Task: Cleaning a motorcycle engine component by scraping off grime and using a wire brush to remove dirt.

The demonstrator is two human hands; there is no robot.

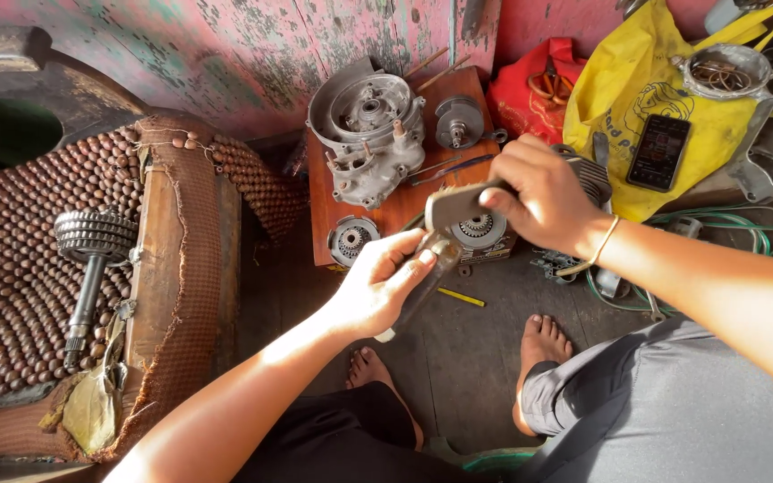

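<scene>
Head view, looking straight down past both forearms to bare feet on dark concrete floor (458, 349). Open floor between knees and small reddish-brown wooden board (386, 210); otherwise hemmed in: worn seat with brown wooden-bead cover (11, 268) at left, peeling pink-green painted wall (225, 45) at top, clutter at right.

Left hand (378, 286) clenched around slim dark metal rod-like part (422, 291), thumb and fingers wrapped over upper end, lower end sticking out below palm, slanting down-left. Part held in mid-air above floor, just in front of board edge.

Right hand (543, 197) grasping flat grey brush-like tool (458, 206) by its right end, fingers curled over top, thumb underneath; tool's free end reaching left, directly above tip of rod, near or touching, cannot tell which. Thin band on right wrist.

On board: grey cast-aluminium engine casing (369, 134), round and ribbed, dull and greasy; smaller round metal cover (458, 121) beside it; two toothed round clutch-like discs (351, 240) at near edge.

On beaded seat: dark steel shaft with stacked gears (91, 268), lying lengthwise, well apart from hands.

Right side: crumpled yellow plastic bag (646, 98) with black phone (659, 152) lying on it; red bag (530, 89) behind; green hose (726, 233) coiled on floor. Short yellow stick (461, 297) on floor just beside rod.
</scene>
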